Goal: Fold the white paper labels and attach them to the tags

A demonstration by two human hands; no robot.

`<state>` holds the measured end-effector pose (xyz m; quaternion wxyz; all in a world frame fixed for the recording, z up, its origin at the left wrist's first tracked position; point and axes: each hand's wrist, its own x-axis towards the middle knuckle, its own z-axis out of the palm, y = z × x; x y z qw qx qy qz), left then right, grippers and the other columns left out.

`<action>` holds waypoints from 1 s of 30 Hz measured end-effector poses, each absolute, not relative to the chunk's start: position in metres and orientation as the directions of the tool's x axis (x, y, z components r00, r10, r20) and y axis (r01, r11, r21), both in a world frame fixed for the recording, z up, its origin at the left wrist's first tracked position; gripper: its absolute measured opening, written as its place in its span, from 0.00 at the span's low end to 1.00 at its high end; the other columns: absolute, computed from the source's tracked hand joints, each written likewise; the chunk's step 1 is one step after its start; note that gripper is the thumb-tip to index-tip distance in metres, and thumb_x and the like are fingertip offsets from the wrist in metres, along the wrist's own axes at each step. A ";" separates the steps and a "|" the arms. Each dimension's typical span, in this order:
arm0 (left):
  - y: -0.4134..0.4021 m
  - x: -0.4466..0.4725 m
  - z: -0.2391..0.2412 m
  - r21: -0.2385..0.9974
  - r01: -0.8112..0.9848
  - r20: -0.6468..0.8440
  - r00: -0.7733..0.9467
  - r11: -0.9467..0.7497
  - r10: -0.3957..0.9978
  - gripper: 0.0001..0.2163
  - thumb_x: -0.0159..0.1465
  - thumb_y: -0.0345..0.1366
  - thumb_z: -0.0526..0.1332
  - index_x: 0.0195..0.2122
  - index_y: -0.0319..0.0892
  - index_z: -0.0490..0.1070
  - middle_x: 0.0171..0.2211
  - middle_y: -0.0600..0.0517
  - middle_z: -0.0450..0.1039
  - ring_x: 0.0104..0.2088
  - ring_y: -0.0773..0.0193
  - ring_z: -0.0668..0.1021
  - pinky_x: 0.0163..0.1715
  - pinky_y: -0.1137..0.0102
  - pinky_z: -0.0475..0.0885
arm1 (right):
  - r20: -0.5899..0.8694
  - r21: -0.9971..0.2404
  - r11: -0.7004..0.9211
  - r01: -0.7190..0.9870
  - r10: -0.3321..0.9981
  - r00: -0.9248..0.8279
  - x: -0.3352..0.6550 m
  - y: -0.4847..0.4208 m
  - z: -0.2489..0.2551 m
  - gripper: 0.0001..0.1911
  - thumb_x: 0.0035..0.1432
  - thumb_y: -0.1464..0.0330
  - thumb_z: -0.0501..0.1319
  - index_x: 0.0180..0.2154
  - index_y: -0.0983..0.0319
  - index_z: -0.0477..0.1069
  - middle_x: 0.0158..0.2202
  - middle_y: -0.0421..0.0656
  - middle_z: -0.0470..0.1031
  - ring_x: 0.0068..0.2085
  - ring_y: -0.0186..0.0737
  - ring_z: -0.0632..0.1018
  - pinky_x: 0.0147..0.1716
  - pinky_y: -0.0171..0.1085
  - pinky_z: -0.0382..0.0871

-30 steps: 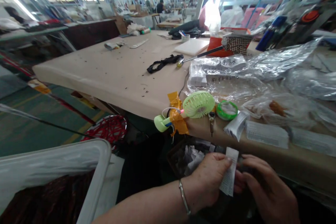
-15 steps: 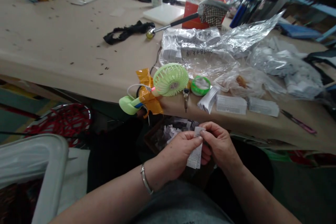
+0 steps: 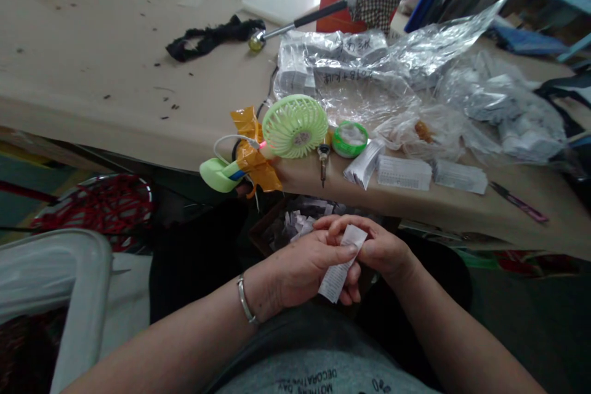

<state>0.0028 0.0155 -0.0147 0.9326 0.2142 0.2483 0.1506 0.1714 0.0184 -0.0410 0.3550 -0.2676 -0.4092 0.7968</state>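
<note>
A white printed paper label point(image 3: 336, 280) slants between my hands above my lap. My left hand point(image 3: 307, 268) is closed on it, thumb pressed across its front and fingers curled behind. My right hand point(image 3: 385, 249) is closed at the label's upper right edge, its thumb by my left thumb tip and its fingers reaching behind. Whether the label is one piece or a thin stack I cannot tell. Below and behind the hands, a box of white paper scraps point(image 3: 295, 225) sits under the table edge, partly covered by my fingers.
On the table's front edge are a green fan point(image 3: 295, 127) taped on, a pointed tool point(image 3: 323, 166), a green round tub point(image 3: 349, 138), label stacks point(image 3: 404, 172) and a pink-handled cutter point(image 3: 519, 203). Plastic bags point(image 3: 364, 83) lie behind. A white plastic rim point(image 3: 95, 283) stands at left.
The label has tilted and shows more of its upper end. My right fingers have moved left behind it, and my left thumb lies across it. The view has shifted slightly.
</note>
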 end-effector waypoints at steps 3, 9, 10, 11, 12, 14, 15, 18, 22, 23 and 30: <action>0.013 0.004 -0.018 0.483 -0.167 -0.413 0.822 0.860 0.392 0.09 0.58 0.39 0.62 0.32 0.37 0.68 0.20 0.53 0.70 0.18 0.68 0.74 0.21 0.74 0.71 | -0.146 -0.786 -0.476 -0.394 0.762 -0.631 0.167 0.018 -0.043 0.17 0.40 0.63 0.72 0.33 0.61 0.75 0.52 0.47 0.71 0.50 0.45 0.75 0.46 0.39 0.70; 0.011 0.008 -0.021 0.483 -0.154 -0.473 0.783 0.862 0.404 0.08 0.60 0.38 0.60 0.32 0.38 0.66 0.20 0.54 0.69 0.18 0.68 0.74 0.20 0.74 0.70 | -0.210 -0.787 -0.481 -0.387 0.798 -0.564 0.163 0.014 -0.040 0.15 0.42 0.60 0.71 0.28 0.61 0.72 0.48 0.46 0.74 0.48 0.45 0.76 0.45 0.40 0.71; 0.011 0.008 -0.021 0.492 -0.155 -0.473 0.779 0.857 0.412 0.08 0.60 0.38 0.60 0.32 0.38 0.66 0.20 0.54 0.68 0.19 0.68 0.74 0.20 0.74 0.69 | -0.208 -0.801 -0.463 -0.380 0.810 -0.549 0.163 0.013 -0.040 0.15 0.42 0.59 0.71 0.30 0.60 0.73 0.48 0.46 0.74 0.48 0.45 0.76 0.45 0.40 0.71; 0.012 0.008 -0.021 0.503 -0.157 -0.469 0.776 0.850 0.421 0.09 0.61 0.39 0.59 0.31 0.37 0.66 0.20 0.54 0.68 0.19 0.69 0.74 0.20 0.75 0.68 | -0.205 -0.821 -0.438 -0.367 0.826 -0.526 0.163 0.013 -0.040 0.16 0.43 0.59 0.70 0.33 0.59 0.73 0.48 0.45 0.74 0.47 0.44 0.76 0.45 0.40 0.71; 0.013 0.008 -0.020 0.513 -0.161 -0.466 0.772 0.843 0.431 0.10 0.61 0.40 0.59 0.30 0.37 0.66 0.20 0.54 0.67 0.19 0.69 0.74 0.20 0.75 0.68 | -0.201 -0.847 -0.402 -0.347 0.848 -0.491 0.164 0.012 -0.040 0.17 0.45 0.60 0.69 0.37 0.58 0.74 0.48 0.45 0.74 0.46 0.44 0.77 0.44 0.40 0.72; 0.015 0.007 -0.019 0.525 -0.172 -0.473 0.755 0.833 0.454 0.10 0.61 0.40 0.59 0.30 0.38 0.66 0.21 0.55 0.67 0.19 0.70 0.73 0.19 0.76 0.66 | -0.178 -0.921 -0.289 -0.260 0.908 -0.379 0.166 0.010 -0.038 0.18 0.50 0.61 0.66 0.44 0.56 0.72 0.45 0.43 0.75 0.44 0.42 0.77 0.42 0.39 0.72; 0.016 0.007 -0.017 0.529 -0.178 -0.482 0.741 0.830 0.467 0.10 0.61 0.40 0.59 0.31 0.38 0.66 0.21 0.55 0.66 0.19 0.70 0.73 0.19 0.76 0.66 | -0.148 -0.962 -0.210 -0.176 0.939 -0.310 0.168 0.009 -0.036 0.18 0.52 0.61 0.64 0.47 0.55 0.71 0.43 0.43 0.76 0.43 0.41 0.77 0.41 0.39 0.73; 0.019 0.005 -0.014 0.552 -0.187 -0.506 0.700 0.813 0.504 0.09 0.60 0.40 0.60 0.32 0.39 0.66 0.21 0.56 0.66 0.19 0.71 0.73 0.18 0.77 0.65 | 0.048 -0.978 0.080 0.192 0.985 -0.168 0.171 0.006 -0.029 0.17 0.57 0.64 0.60 0.49 0.56 0.70 0.45 0.44 0.74 0.45 0.41 0.76 0.46 0.40 0.71; 0.019 0.006 -0.009 0.585 -0.180 -0.515 0.671 0.791 0.533 0.09 0.58 0.40 0.62 0.30 0.38 0.66 0.21 0.56 0.66 0.19 0.71 0.72 0.19 0.77 0.65 | 0.245 -0.824 0.315 0.472 0.948 -0.206 0.170 0.004 -0.021 0.16 0.59 0.66 0.57 0.50 0.59 0.70 0.49 0.47 0.72 0.50 0.43 0.74 0.50 0.41 0.69; 0.019 0.006 -0.008 0.589 -0.177 -0.522 0.662 0.789 0.538 0.09 0.57 0.39 0.62 0.30 0.38 0.67 0.20 0.55 0.67 0.19 0.71 0.72 0.19 0.77 0.65 | 0.258 -0.802 0.335 0.494 0.941 -0.220 0.169 0.003 -0.020 0.16 0.60 0.67 0.57 0.50 0.59 0.70 0.48 0.47 0.72 0.50 0.43 0.75 0.50 0.40 0.69; 0.019 0.005 -0.010 0.591 -0.191 -0.520 0.653 0.784 0.551 0.08 0.58 0.38 0.60 0.29 0.38 0.66 0.21 0.56 0.66 0.19 0.71 0.72 0.19 0.77 0.65 | 0.227 -0.830 0.289 0.478 0.956 -0.184 0.163 0.002 -0.025 0.15 0.60 0.67 0.56 0.49 0.58 0.69 0.46 0.45 0.74 0.47 0.41 0.76 0.48 0.40 0.70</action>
